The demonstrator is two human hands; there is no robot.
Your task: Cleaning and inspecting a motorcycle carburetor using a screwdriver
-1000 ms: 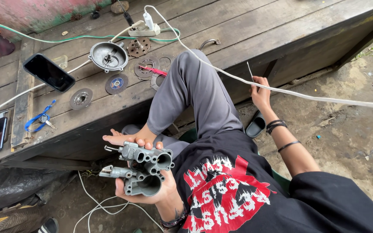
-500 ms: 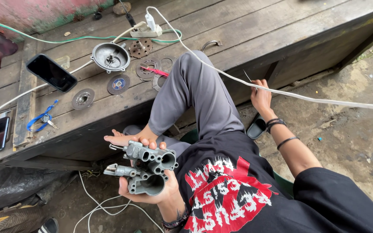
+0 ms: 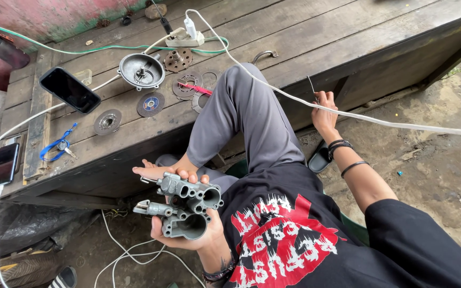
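A low platform of weathered wooden planks [image 3: 305, 42] stands on bare, muddy ground, with a red-painted wall behind it at the upper left. The person sits beside it in grey trousers and a black shirt with a red and white print, one knee raised against the platform's edge. The left hand [image 3: 188, 234] cups a grey cast-metal pump housing [image 3: 185, 205] from below, fingers curled firmly around its underside; the housing sits low in the view, in front of the person's lap and just off the platform's edge, its round open ports facing up and short threaded stubs jutting to the left. The right hand [image 3: 324, 114] is out at the platform's front edge, pinching a thin metal rod [image 3: 311, 86] that points upward, its fingers pressed together on it; dark bands circle that wrist. A white cable [image 3: 380, 118] stretches taut across the scene just in front of that hand, running from a white power strip [image 3: 185, 38] on the planks off to the right. On the platform lie a round metal cover [image 3: 141, 71], several flat discs [image 3: 150, 103], a red-handled tool [image 3: 194, 88], a black smartphone [image 3: 70, 89], a blue lanyard with keys [image 3: 57, 146] and a green cable [image 3: 54, 49]. A second phone [image 3: 5, 164] rests at the left end.
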